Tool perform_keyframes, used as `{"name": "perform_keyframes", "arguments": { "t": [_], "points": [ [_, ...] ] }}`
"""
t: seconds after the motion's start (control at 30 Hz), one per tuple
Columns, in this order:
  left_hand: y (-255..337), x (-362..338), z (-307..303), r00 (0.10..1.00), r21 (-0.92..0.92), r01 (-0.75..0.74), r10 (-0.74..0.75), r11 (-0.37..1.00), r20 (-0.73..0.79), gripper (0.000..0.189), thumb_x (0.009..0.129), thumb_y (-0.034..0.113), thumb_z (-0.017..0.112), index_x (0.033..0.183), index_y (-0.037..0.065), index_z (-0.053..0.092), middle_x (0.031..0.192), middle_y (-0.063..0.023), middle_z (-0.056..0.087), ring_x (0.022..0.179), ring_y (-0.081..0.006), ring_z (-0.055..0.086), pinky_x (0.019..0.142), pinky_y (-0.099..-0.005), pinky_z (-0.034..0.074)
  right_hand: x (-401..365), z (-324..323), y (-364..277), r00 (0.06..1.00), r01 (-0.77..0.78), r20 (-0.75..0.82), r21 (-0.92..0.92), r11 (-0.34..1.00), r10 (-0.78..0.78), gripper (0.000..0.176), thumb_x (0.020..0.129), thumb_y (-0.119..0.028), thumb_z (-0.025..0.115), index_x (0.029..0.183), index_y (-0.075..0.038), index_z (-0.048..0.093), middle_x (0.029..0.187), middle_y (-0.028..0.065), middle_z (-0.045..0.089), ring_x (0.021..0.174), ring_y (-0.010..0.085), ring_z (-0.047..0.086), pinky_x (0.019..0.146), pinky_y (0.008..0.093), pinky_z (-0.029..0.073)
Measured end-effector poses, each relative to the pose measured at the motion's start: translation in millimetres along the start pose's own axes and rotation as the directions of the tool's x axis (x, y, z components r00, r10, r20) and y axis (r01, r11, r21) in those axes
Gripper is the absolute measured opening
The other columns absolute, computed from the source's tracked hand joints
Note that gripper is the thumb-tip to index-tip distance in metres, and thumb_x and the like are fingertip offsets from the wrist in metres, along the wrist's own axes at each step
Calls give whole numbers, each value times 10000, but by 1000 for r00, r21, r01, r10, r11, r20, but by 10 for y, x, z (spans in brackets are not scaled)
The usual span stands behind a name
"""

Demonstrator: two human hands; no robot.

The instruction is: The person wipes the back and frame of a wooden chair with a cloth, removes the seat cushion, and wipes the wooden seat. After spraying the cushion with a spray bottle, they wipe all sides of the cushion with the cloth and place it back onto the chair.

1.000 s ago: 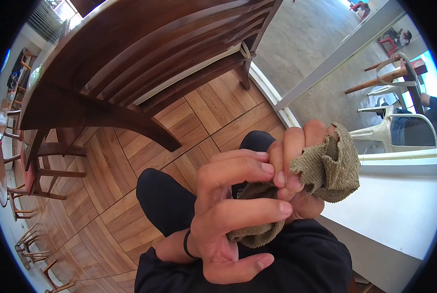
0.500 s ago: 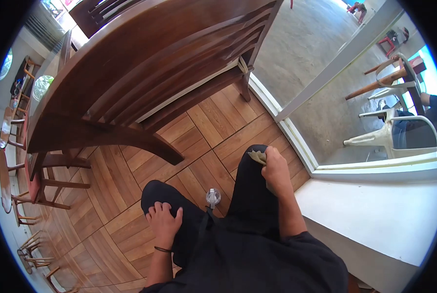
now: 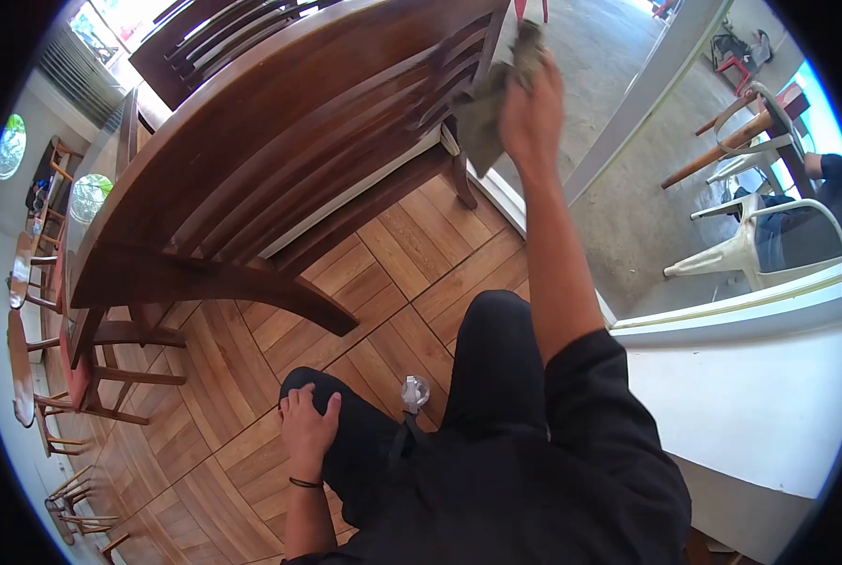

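Note:
In my right hand [image 3: 534, 118] is a greyish-green cloth [image 3: 484, 127], gripped at the top with its lower part hanging loose. The arm is stretched forward, and the cloth overlaps the right end of a dark wooden bench backrest [image 3: 317, 141] in this view. Hand and cloth are slightly smeared by motion. My left hand [image 3: 310, 428] lies on my left knee, fingers apart and holding nothing. Between my legs, a small clear plastic container [image 3: 414, 392] stands on the floor.
Wood-patterned tiles [image 3: 383, 330] cover the floor. To the right are a white-framed glass panel [image 3: 619, 122] and a white ledge [image 3: 741, 386]. Beyond the glass, a person [image 3: 831, 193] is beside a cream metal chair [image 3: 732, 235]. Wooden chairs [image 3: 110, 367] stand at left.
My right hand has moved from above my right knee forward and up to the bench's right end, and the cloth now hangs unfolded from it. My left hand stays on the knee.

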State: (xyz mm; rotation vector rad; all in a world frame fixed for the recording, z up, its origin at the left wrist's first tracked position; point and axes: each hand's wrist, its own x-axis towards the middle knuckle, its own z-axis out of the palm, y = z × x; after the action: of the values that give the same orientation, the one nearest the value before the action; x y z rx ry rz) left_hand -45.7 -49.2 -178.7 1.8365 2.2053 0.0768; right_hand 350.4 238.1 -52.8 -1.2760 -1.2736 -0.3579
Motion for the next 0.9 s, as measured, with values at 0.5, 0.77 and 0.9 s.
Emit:
{"name": "perform_keyframes", "arguments": {
  "t": [0.5, 0.77, 0.9],
  "points": [
    [-30, 11, -242, 960, -536, -111, -49, 837, -275, 598, 872, 234, 718, 1363, -16, 486, 1094, -148, 615, 1087, -312, 557, 984, -420, 420, -751, 570, -1132, 846, 436, 282, 125, 891, -453, 307, 662, -193, 588, 866, 30, 533, 963, 265, 531, 1044, 436, 525, 1104, 597, 294],
    [259, 212, -876, 850, -662, -374, -45, 650, -525, 554, 900, 166, 679, 1381, 4, 456, 1129, -111, 612, 1117, -227, 551, 1021, -391, 373, -1421, 804, -2513, 723, 465, 360, 379, 800, -590, 350, 711, -230, 603, 966, 9, 616, 1067, 221, 606, 1148, 392, 536, 1100, 479, 359],
    [322, 270, -1092, 759, -592, -485, -26, 644, -650, 517, 915, 130, 646, 1378, 7, 453, 1151, -98, 604, 1122, -203, 542, 1020, -368, 357, -1250, 816, -2029, 706, 526, 312, 370, 766, -636, 357, 691, -266, 591, 956, -26, 589, 987, 187, 575, 1067, 371, 547, 1045, 511, 367]
  ]
}}
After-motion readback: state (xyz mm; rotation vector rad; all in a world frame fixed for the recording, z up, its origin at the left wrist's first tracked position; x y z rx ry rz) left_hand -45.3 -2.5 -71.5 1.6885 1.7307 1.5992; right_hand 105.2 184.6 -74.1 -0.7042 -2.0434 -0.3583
